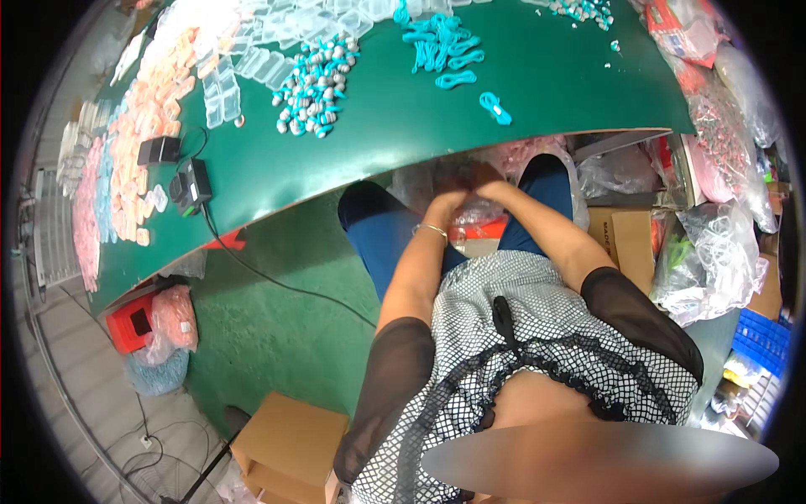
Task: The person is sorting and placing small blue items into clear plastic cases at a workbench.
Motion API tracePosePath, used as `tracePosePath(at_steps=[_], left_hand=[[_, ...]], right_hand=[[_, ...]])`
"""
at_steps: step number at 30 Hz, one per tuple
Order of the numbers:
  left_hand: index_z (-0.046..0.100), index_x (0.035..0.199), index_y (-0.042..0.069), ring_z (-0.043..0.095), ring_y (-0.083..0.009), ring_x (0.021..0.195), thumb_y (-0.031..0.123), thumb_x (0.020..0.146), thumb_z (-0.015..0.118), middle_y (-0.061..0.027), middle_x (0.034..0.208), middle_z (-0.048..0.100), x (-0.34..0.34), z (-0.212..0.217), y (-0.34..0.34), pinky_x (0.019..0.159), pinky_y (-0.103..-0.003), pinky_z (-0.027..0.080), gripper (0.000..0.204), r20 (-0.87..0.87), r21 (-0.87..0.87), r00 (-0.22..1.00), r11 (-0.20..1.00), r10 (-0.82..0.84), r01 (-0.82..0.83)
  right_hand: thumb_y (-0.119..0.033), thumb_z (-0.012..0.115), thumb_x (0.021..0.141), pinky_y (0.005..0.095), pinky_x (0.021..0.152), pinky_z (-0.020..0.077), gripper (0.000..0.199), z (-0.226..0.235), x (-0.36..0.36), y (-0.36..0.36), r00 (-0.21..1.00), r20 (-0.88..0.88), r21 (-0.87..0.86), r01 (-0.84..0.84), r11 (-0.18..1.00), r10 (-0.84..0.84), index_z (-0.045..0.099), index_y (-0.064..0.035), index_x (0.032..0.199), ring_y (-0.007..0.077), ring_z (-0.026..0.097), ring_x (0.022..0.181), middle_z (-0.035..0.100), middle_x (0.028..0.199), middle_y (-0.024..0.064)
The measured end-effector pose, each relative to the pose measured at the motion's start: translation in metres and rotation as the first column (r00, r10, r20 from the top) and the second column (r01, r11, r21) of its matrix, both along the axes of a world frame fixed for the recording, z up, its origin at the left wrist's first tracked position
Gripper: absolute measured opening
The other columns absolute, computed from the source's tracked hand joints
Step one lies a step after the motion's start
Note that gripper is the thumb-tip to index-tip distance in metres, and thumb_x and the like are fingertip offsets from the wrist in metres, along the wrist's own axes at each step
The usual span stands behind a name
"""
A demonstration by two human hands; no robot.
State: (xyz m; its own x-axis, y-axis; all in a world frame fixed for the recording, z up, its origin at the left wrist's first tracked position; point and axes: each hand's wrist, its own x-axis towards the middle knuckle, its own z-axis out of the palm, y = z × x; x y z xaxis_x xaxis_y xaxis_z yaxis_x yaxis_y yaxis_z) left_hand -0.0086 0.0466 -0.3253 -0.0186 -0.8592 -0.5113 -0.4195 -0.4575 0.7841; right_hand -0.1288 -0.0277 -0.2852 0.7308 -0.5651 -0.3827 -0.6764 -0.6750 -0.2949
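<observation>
Both hands reach down below the near edge of the green table, between the knees. My left hand [452, 193] and my right hand [489, 180] are close together at a clear plastic bag [413, 183]. Shadow and the table edge hide the fingers, so their grip does not show. A red item [480, 228] lies just below the wrists. Above them on the green table [378, 126] a single turquoise cord bundle [495, 108] lies apart from a heap of similar coiled cords [441, 44].
Left of the cords are a pile of small grey-and-turquoise pieces [312, 88], clear plastic cases [221, 91] and many peach cases [151, 118]. A black device [191, 185] trails a cable. Cardboard boxes [290, 441] and bagged goods [705, 265] stand around.
</observation>
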Motion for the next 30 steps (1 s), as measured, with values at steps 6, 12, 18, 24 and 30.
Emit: tracePosePath(at_steps=[6,12,18,24,30], left_hand=[[0.049,0.137,0.007,0.048,-0.0325,0.129,0.038,0.092,0.055,-0.0187,0.139,0.051,0.009,-0.023,0.021,0.108,-0.038,0.036,0.054,0.013,0.155,0.994,0.982,0.110,-0.110],[0.064,0.115,0.004,0.057,-0.0342,0.120,0.042,0.081,0.068,-0.0209,0.125,0.062,0.011,0.024,0.031,0.098,-0.039,0.046,0.051,-0.034,0.137,0.993,0.985,0.112,-0.107],[0.061,0.123,0.002,0.062,-0.0204,0.104,0.025,0.087,0.066,-0.0095,0.114,0.067,0.028,0.025,0.058,0.089,-0.032,0.049,0.043,-0.283,0.014,0.920,0.960,0.272,-0.280],[0.059,0.122,-0.004,0.059,-0.0158,0.105,0.012,0.094,0.061,-0.0096,0.113,0.065,0.043,0.158,0.084,0.090,-0.029,0.048,0.033,-0.409,-0.009,0.895,0.980,0.178,-0.199],[0.058,0.124,-0.002,0.059,-0.0124,0.099,0.008,0.092,0.062,-0.0061,0.111,0.063,0.065,0.220,0.105,0.086,-0.028,0.049,0.033,-0.475,-0.205,0.873,0.951,0.109,-0.231]], right_hand=[[-0.021,0.062,0.082,0.0456,0.093,0.0507,0.036,0.016,0.010,0.034,0.944,-0.051,0.193,0.330,0.924,-0.327,0.064,-0.0052,0.114,0.0392,0.062,0.106,0.064,0.114,0.0248],[-0.019,0.062,0.084,0.0437,0.087,0.0523,0.034,0.114,-0.021,0.045,0.971,0.238,0.322,-0.047,0.946,-0.033,0.063,-0.0039,0.115,0.0378,0.065,0.097,0.067,0.107,0.0211],[-0.013,0.068,0.089,0.0302,0.081,0.0533,0.019,0.343,-0.004,-0.005,0.813,0.581,0.636,-0.472,0.611,0.023,0.067,0.0000,0.103,0.0145,0.066,0.094,0.068,0.097,0.0090],[-0.011,0.061,0.077,0.0473,0.104,0.0379,0.059,0.290,0.060,-0.183,0.777,0.582,-0.517,0.128,0.846,0.239,0.049,-0.0054,0.134,0.0406,0.045,0.122,0.048,0.132,0.0229],[-0.016,0.053,0.088,0.0504,0.105,0.0383,0.049,0.255,0.077,-0.217,0.887,0.449,-0.539,0.175,0.824,0.105,0.048,-0.0139,0.137,0.0425,0.041,0.129,0.041,0.144,0.0242]])
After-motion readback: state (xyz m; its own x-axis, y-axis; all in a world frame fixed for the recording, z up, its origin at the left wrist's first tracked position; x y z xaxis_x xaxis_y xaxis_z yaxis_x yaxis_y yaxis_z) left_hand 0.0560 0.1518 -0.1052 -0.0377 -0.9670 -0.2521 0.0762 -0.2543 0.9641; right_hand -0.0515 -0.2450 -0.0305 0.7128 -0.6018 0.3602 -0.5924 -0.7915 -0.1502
